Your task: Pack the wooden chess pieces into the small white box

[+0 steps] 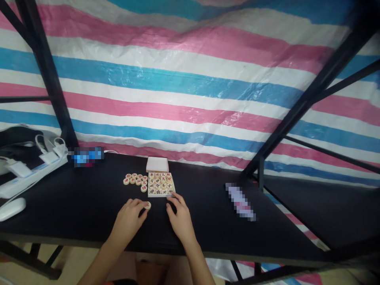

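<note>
Between the thumb and fingers of my left hand [130, 217] is a round xiangqi piece [147, 205] with a red character, in front of the box. My right hand [180, 215] rests with thumb and fingers apart, its fingertips at the near right corner of the white box tray [160, 195]. Rows of xiangqi pieces fill that tray, red characters at the back and dark ones nearer me. Left of it lies a cluster of several loose pieces [133, 180] with red characters. Behind the tray stands the white box lid [157, 164], its inside showing.
A power strip [32, 174] with chargers and a white mouse [13, 209] lie at the left of the black table [89, 221]. Blurred-out objects sit at the back left and right. Dark metal posts [285, 118] slant up both sides before a striped sheet [178, 79].
</note>
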The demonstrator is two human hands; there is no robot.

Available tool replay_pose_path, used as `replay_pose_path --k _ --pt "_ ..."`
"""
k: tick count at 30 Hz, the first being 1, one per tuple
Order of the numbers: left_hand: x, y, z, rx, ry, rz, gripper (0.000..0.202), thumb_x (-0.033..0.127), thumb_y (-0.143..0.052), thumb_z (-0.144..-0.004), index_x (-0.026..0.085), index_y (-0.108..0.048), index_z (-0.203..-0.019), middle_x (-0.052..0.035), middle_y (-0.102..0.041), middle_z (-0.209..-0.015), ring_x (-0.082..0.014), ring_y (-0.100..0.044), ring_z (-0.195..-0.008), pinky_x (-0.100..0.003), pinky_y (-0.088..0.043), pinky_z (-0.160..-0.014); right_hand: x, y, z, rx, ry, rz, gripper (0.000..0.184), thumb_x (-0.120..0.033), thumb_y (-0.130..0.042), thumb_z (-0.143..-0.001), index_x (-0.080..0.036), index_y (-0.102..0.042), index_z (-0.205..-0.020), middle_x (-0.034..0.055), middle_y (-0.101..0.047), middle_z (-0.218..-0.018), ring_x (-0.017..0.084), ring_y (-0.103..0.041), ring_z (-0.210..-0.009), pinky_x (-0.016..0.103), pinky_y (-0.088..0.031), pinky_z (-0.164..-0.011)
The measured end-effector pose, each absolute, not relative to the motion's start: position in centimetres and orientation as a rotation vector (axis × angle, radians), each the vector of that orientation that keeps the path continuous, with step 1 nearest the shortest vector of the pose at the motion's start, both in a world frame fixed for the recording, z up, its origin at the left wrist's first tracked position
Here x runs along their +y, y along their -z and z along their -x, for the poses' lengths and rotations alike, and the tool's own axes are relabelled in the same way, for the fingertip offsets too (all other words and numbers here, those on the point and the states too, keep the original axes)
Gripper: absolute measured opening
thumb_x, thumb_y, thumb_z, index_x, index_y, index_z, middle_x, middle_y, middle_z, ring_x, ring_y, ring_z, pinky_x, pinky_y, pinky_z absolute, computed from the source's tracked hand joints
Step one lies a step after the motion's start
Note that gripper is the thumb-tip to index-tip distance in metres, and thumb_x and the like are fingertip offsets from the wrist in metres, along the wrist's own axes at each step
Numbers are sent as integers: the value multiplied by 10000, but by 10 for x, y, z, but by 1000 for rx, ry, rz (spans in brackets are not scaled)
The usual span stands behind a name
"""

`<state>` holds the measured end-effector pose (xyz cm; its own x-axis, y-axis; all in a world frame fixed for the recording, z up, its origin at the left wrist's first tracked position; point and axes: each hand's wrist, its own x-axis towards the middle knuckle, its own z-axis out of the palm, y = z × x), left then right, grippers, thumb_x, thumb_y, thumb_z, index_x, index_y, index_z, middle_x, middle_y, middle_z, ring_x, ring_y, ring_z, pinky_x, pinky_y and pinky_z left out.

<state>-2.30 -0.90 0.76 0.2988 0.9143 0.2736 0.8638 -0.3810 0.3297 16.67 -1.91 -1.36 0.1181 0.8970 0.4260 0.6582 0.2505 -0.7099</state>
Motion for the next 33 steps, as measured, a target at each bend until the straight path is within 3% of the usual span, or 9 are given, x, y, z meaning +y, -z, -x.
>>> replay_pose_path --k 6,12,19,23,29,33 --pt "-11 -4 3 1342 -717 -2187 138 216 -559 -804 244 -678 -869 -1 -696 -875 -183 -578 -791 -272 -440 -730 -26 1 -164 -1750 -452 1338 190 -197 -526 -836 -199 -658 -973 50 -659 -932 179 -613 -867 293 -488 -800" --pt "-12 -2 9 1291 -823 -2061 136 219 -584 -768 229 -656 -883 10 -652 -792 -156 -553 -715 -257 -430 -692 -31 -3 -160 -1951 -480 1352 150 -253 -542 -858 -241 -677 -923 6 -688 -834 178 -600 -805 297 -448 -761" --pt "-9 2 7 1262 -820 -1976 347 277 -596 -753 208 -635 -1091 -36 -697 -900 -180 -604 -773 -268 -463 -711 -31 -4 -163 -1875 -619 1235 190 -275 -531 -878 -251 -684 -989 4 -704 -866 158 -622 -780 271 -466 -750" --pt "-9 -7 9 1172 -753 -1892 322 354 -549 -801 197 -685 -1047 -39 -732 -908 -186 -629 -752 -263 -467 -702 -30 -2 -164 -1840 -636 1239 191 -287 -535 -878 -252 -690 -984 2 -707 -848 159 -629 -789 257 -470 -732" --pt "-10 -10 10 1101 -784 -1862 259 336 -560 -810 226 -707 -993 -26 -739 -959 -204 -654 -868 -269 -467 -788 -28 0 -163 -1829 -641 1245 171 -281 -534 -876 -242 -690 -932 -1 -706 -836 152 -626 -756 249 -473 -702" --pt "-12 -12 10 1090 -829 -1822 213 327 -554 -818 218 -698 -931 -24 -735 -947 -186 -658 -826 -251 -480 -717 -30 -2 -162 -1852 -561 1280 177 -298 -527 -876 -232 -685 -919 9 -695 -845 161 -619 -781 260 -474 -717"
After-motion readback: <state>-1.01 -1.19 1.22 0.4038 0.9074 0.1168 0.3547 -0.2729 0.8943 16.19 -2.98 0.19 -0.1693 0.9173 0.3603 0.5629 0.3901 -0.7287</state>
